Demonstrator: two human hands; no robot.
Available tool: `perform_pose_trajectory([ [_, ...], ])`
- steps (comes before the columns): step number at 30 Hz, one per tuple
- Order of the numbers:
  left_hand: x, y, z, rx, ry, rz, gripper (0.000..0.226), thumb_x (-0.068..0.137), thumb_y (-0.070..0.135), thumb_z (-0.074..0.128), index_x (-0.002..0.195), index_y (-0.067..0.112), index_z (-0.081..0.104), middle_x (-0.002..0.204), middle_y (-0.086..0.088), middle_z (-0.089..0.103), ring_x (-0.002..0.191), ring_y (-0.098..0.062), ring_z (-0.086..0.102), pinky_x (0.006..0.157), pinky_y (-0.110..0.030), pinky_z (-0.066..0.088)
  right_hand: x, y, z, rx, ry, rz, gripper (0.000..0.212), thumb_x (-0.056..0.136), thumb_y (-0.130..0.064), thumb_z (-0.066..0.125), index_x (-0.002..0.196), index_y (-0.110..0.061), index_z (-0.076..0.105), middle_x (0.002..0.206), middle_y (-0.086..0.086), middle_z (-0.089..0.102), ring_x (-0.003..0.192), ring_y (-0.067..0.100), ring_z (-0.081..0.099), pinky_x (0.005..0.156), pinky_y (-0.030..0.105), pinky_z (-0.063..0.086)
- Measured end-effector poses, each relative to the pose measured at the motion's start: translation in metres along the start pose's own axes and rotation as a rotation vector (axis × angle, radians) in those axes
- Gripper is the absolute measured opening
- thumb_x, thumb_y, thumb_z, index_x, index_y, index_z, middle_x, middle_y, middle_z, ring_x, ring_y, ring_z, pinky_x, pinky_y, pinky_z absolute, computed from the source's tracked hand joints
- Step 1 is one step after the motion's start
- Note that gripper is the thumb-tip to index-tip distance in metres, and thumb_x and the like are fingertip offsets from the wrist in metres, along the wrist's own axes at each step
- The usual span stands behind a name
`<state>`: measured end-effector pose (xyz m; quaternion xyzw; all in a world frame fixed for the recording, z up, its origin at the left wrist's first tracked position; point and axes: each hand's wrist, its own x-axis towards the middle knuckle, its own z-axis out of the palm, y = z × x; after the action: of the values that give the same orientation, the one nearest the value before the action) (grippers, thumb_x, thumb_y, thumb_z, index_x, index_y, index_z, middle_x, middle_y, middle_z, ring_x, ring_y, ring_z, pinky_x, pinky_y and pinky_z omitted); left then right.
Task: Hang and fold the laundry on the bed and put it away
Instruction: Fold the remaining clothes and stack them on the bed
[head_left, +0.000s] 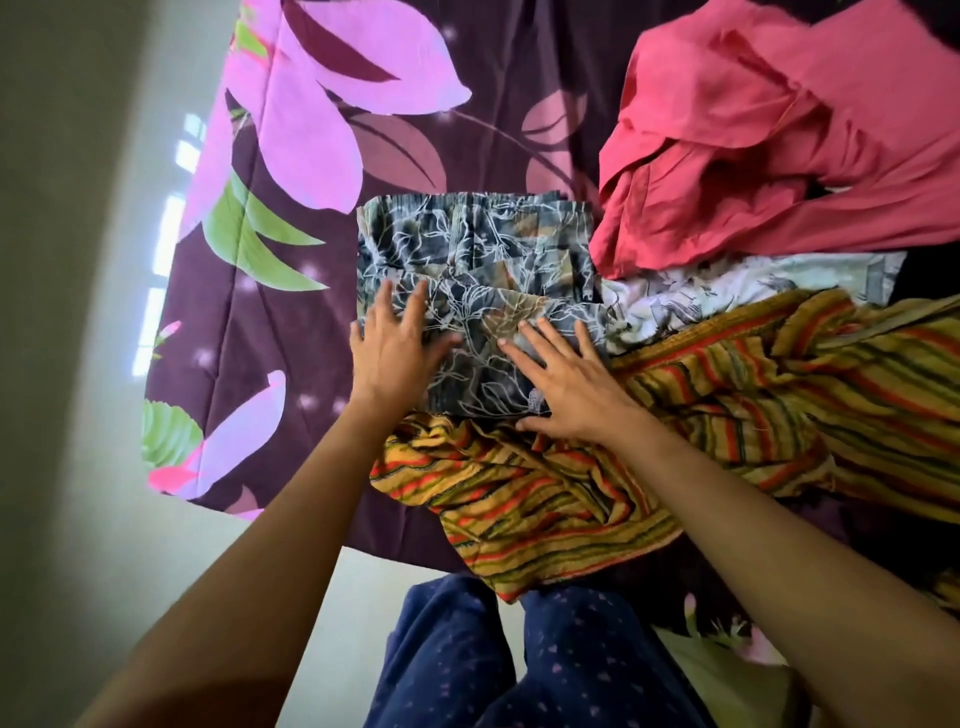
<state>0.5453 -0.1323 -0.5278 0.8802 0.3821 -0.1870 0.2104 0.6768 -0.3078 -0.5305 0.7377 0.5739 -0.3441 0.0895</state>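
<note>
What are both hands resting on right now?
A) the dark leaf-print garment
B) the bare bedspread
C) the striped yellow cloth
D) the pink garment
A: the left hand and right hand lie flat with straight fingers on the folded leaf-print garment; the pink garment and striped cloth lie beside it.

Your bed (493, 104) is covered in dark purple fabric printed with big pink flowers and green leaves, and a folded grey leaf-print garment (478, 244) lies near the middle of it. At 1 o'clock from that sits a crumpled coral-pink garment (779, 130), and at 3 o'clock a white printed cloth (727, 291). From 4 round to 6 o'clock, a yellow-and-orange striped cloth (519, 499) spills over the near edge.
</note>
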Motion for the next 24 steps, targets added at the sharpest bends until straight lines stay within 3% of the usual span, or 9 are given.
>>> perform_pose_trajectory([
  [3,0.005,-0.001,0.0,-0.375,0.053,-0.146,0.045,0.098,0.027,0.045,0.141,0.016,0.035,0.124,-0.023,0.051,0.108,-0.041,0.052,0.086,-0.044,0.044,0.001,0.001,-0.002,-0.006,-0.018,-0.02,0.103,0.082,-0.052,0.063,0.15,-0.024,-0.009,0.159,0.011,-0.007,0.146,0.026,-0.011,0.114,0.057,-0.007],
  [6,-0.007,-0.007,-0.001,-0.449,0.166,-0.109,0.032,0.092,0.0,0.047,0.123,0.006,0.055,0.107,-0.021,0.062,0.095,-0.035,0.059,0.077,-0.034,0.044,-0.002,0.002,-0.003,-0.038,-0.04,-0.042,0.115,0.078,-0.032,0.072,0.147,-0.029,-0.019,0.158,0.009,-0.012,0.145,0.025,-0.013,0.115,0.056,-0.008],
  [10,-0.032,-0.012,0.006,-0.462,0.216,-0.188,0.032,0.092,0.0,0.043,0.119,0.007,0.06,0.103,-0.022,0.057,0.091,-0.035,0.055,0.076,-0.033,0.039,-0.002,0.001,-0.003,-0.052,-0.023,-0.115,0.115,0.078,-0.011,0.066,0.14,-0.034,-0.029,0.158,0.004,-0.015,0.145,0.024,-0.013,0.115,0.054,-0.01],
  [12,-0.041,-0.015,0.012,-0.341,0.223,-0.179,0.034,0.093,0.003,0.047,0.123,0.01,0.059,0.109,-0.023,0.052,0.094,-0.039,0.053,0.079,-0.039,0.04,0.0,-0.001,-0.001,-0.052,-0.033,-0.122,0.114,0.079,-0.007,0.063,0.138,-0.034,-0.031,0.158,0.004,-0.015,0.145,0.025,-0.013,0.115,0.054,-0.01],
  [16,-0.035,-0.017,0.011,0.007,0.412,0.146,0.032,0.086,0.015,0.06,0.118,0.012,0.062,0.125,-0.021,0.051,0.104,-0.038,0.052,0.082,-0.046,0.043,0.002,-0.006,0.001,-0.042,-0.065,-0.061,0.109,0.08,-0.007,0.064,0.147,-0.027,-0.019,0.158,0.006,-0.015,0.146,0.026,-0.011,0.115,0.057,-0.004],
  [18,-0.027,-0.014,0.012,0.048,0.326,0.424,0.044,0.085,0.042,0.056,0.114,0.01,0.065,0.12,-0.018,0.059,0.106,-0.036,0.057,0.085,-0.046,0.046,0.002,-0.011,-0.001,-0.061,-0.053,-0.026,0.108,0.081,-0.009,0.066,0.148,-0.025,-0.018,0.158,0.008,-0.013,0.146,0.028,-0.008,0.115,0.057,0.0],
  [20,-0.026,-0.014,0.017,0.115,0.071,0.51,0.074,0.073,0.065,0.053,0.124,0.012,0.059,0.126,-0.017,0.058,0.119,-0.039,0.052,0.099,-0.052,0.04,0.002,-0.016,-0.003,-0.082,-0.011,0.027,0.107,0.081,-0.005,0.064,0.148,-0.026,-0.017,0.158,0.012,-0.01,0.146,0.032,-0.005,0.115,0.059,0.002],
  [22,-0.027,-0.015,0.024,0.16,-0.121,0.431,0.091,0.066,0.063,0.066,0.141,0.017,0.04,0.143,-0.015,0.043,0.135,-0.04,0.033,0.111,-0.052,0.02,0.004,-0.019,-0.002,-0.09,0.015,0.089,0.106,0.082,-0.003,0.062,0.148,-0.027,-0.018,0.157,0.017,-0.008,0.145,0.036,-0.003,0.114,0.061,0.003],
  [24,-0.029,-0.014,0.03,0.189,-0.181,0.375,0.098,0.069,0.044,0.075,0.148,0.023,0.021,0.153,-0.01,0.027,0.142,-0.036,0.018,0.115,-0.05,0.007,0.008,-0.02,-0.002,-0.082,0.005,0.114,0.105,0.083,-0.002,0.06,0.147,-0.028,-0.019,0.157,0.018,-0.007,0.144,0.038,-0.002,0.113,0.062,0.003],
])
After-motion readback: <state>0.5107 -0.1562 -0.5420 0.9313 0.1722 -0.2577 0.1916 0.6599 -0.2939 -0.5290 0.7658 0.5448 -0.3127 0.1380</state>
